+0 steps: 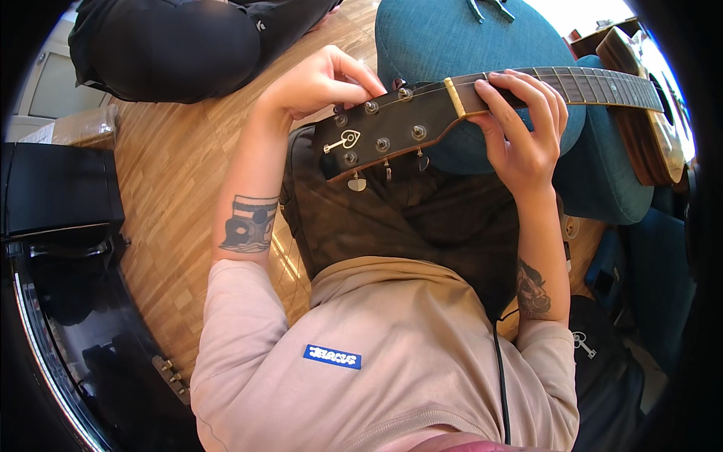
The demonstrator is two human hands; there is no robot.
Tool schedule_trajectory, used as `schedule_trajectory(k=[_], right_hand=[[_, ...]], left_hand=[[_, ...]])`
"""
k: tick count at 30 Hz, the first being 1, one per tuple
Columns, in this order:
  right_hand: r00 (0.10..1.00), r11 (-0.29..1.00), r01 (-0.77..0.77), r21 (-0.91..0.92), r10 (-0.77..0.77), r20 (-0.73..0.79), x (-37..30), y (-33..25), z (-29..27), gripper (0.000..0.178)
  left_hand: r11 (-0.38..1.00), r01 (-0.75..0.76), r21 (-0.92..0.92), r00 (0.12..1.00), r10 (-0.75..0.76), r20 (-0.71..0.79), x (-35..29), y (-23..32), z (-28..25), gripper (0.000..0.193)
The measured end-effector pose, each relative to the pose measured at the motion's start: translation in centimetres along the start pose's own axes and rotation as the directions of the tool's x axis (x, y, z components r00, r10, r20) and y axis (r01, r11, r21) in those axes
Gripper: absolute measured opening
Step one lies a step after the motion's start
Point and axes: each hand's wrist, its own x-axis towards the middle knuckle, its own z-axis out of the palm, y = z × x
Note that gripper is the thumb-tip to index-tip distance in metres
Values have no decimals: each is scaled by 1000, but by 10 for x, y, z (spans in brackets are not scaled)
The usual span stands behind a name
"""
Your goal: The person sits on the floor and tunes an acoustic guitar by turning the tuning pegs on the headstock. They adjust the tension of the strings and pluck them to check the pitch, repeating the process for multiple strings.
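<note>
An acoustic guitar lies across in front of me, its dark headstock [399, 124] toward my left and its body [654, 143] at the far right. My left hand [324, 84] is bent over the headstock's far edge, with thumb and fingers pinched at the middle tuning peg of that row; the peg's button is hidden behind the fingers. My right hand [527, 128] wraps round the guitar neck [584, 87] just beside the pale nut [455, 98], fingers over the fretboard and thumb at the near edge. Metal tuning pegs [358, 183] stick out along the near edge.
A teal padded seat [444, 45] stands beneath the neck, with a tool's two handles [491, 10] on top. Another person's dark-clothed leg [173, 49] is at the upper left. Glossy black furniture [98, 301] stands left, a black bag [602, 361] lower right. A cable [500, 369] runs down my shirt.
</note>
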Motion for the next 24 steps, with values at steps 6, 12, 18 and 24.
schedule_trajectory(k=[6,12,18,24], right_hand=[[1000,1000,0,13,0,0,2,0,0,30],[1000,1000,-13,-11,14,16,5,-5,-2,29],[1000,1000,-10,-17,10,-7,4,-4,-5,28],[1000,1000,-7,8,7,16,7,-4,-5,36]], left_hand=[[993,73,-88,997,-75,-16,0,-4,-3,17],[995,-39,-90,999,41,22,-4,-24,-13,18],[999,9,-33,1000,-9,-6,3,-20,-2,23],[931,32,362,991,16,-131,11,-17,11,31]])
